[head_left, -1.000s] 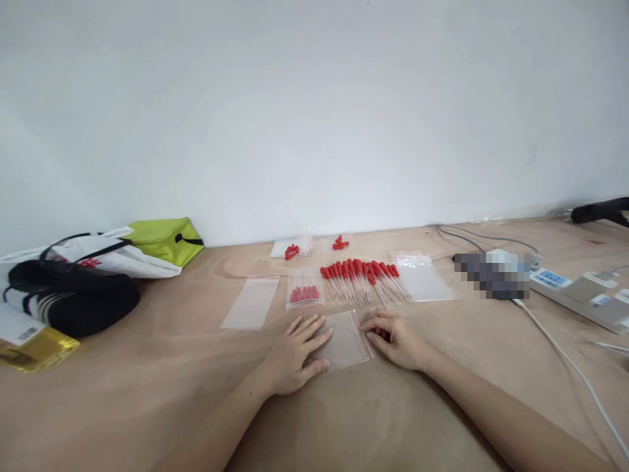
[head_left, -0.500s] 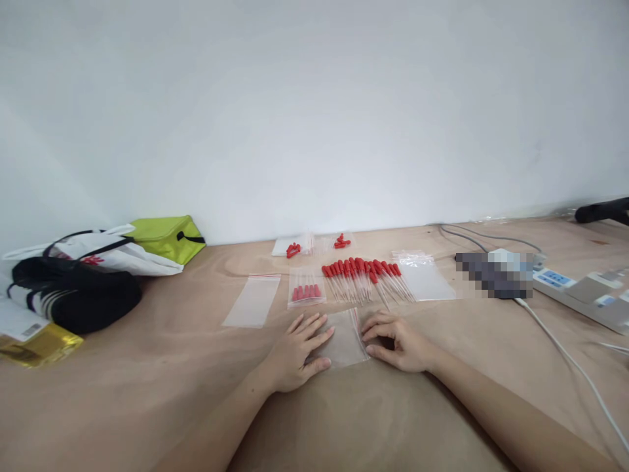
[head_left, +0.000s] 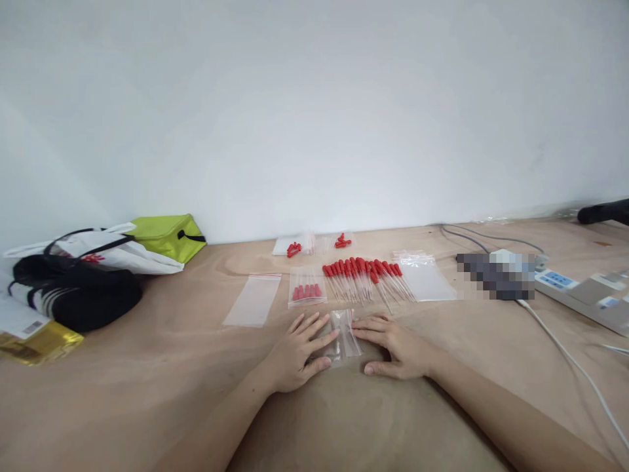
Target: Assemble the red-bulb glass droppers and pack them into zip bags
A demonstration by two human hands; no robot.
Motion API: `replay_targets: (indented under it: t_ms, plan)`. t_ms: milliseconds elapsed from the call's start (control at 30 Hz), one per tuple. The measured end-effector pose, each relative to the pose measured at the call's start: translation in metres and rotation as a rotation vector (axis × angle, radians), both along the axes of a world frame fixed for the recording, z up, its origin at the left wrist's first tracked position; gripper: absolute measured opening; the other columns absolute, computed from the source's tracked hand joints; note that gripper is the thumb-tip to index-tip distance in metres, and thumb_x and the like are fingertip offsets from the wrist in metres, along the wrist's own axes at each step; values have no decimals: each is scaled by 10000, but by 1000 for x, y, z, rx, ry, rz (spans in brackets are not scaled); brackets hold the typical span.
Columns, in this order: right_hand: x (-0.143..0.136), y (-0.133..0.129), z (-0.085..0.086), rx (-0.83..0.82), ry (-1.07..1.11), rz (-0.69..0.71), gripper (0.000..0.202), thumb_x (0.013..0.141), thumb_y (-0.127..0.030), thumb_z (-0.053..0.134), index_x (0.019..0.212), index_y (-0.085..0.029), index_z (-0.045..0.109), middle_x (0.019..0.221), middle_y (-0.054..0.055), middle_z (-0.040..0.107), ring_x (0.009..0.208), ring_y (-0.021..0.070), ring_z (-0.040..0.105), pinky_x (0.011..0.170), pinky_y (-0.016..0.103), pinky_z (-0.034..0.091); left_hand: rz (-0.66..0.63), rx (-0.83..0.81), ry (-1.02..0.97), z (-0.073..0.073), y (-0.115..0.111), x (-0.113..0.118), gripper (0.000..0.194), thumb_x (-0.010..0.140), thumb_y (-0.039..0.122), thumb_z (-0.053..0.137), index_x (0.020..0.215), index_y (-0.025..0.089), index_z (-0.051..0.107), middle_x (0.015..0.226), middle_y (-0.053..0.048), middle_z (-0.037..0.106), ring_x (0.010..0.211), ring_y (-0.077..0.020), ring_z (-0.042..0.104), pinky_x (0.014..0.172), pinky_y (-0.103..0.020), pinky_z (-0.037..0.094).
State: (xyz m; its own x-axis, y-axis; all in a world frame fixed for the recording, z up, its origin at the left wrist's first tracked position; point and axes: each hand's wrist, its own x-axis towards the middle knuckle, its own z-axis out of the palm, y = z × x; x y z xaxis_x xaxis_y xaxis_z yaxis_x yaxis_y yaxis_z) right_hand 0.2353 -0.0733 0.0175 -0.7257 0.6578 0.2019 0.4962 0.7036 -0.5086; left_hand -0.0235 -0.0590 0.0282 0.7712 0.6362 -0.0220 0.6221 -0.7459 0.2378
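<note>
A clear zip bag [head_left: 343, 335] lies on the table between my hands, its surface wrinkled and buckled upward. My left hand [head_left: 302, 351] rests flat with spread fingers on its left part. The fingers of my right hand [head_left: 390, 344] are stretched out, their tips on the bag's red-lined edge, with the thumb apart below. Beyond the hands lie a filled zip bag [head_left: 306, 288] of red-capped droppers and a row of loose red-capped droppers [head_left: 361, 269]. A flat clear bag [head_left: 254, 300] is at the left, and more clear bags [head_left: 430, 282] are at the right.
Two filled bags with red caps [head_left: 293, 249] lie near the wall. At the left are a black pouch [head_left: 93, 298], a white bag [head_left: 142, 257] and a green box-shaped bag [head_left: 164, 237]. A power strip [head_left: 584, 298] with cables is at the right.
My right hand has moved left and its fingers have opened out from a curled pose. The bag between my hands has gone from fairly flat to buckled. My left hand has barely moved.
</note>
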Motion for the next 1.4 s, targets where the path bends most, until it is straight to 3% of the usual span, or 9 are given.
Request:
replay_targets:
  t_ms: [133,300,400,633,800,967,1033,1267,1400]
  plan:
    - [0,0,0,4,0,-16,722,744,-488,544,1344,-184,283,1332,138,385,1193,258,374,981,450,246,-66,-6,13,4,-2,1,393,904,348,347,1297,348,335,1397,16,296,1304,-269,170,1023,-557,128]
    - [-1,0,0,10,37,-12,563,737,-442,569,1230,-194,460,1264,124,474,1183,254,394,990,460,231,-116,-18,-1,5,-2,2,396,903,262,343,1277,395,347,1378,41,335,1292,-253,221,1024,-561,119]
    - [-2,1,-1,5,41,25,533,740,-426,569,1226,-233,466,1279,98,463,1179,247,404,994,460,223,-118,-21,5,5,-2,2,389,900,263,351,1259,411,370,1388,47,315,1296,-257,208,1023,-564,121]
    - [-7,-1,-5,-90,139,-21,809,744,-317,581,1371,-168,93,1188,124,536,1158,229,422,957,430,284,-118,-21,52,7,-3,3,424,890,240,359,1276,414,338,1410,41,268,1302,-260,184,1022,-567,122]
    - [-10,-3,-8,-61,183,-45,579,740,-216,558,1255,-172,298,1237,126,467,1114,223,443,914,384,347,-116,10,51,5,-4,4,484,867,200,377,1294,416,301,1407,31,279,1298,-267,190,1015,-574,131]
    - [-11,0,-12,-140,228,-117,291,745,-175,515,1028,-185,447,980,79,583,838,176,561,686,291,455,-115,16,60,6,-4,5,496,852,172,383,1278,420,332,1391,25,312,1290,-269,207,1009,-578,142]
    - [-12,2,-14,-164,262,-105,232,754,-162,495,978,-196,446,965,69,589,824,166,567,666,276,454,-118,14,65,7,-4,5,486,850,176,388,1272,414,348,1395,20,305,1289,-273,207,1009,-578,140]
    - [-15,4,-16,-205,366,-47,208,781,-102,431,918,-220,328,903,50,629,952,168,551,838,366,409,-126,32,56,7,-4,5,492,836,149,411,1263,390,379,1384,-8,328,1284,-288,219,996,-590,155]
    - [-17,6,-15,-197,344,-103,173,751,-99,447,881,-208,412,858,35,613,773,140,588,647,254,456,-135,32,37,7,-4,5,502,829,137,415,1257,398,384,1388,12,322,1282,-286,227,999,-584,163]
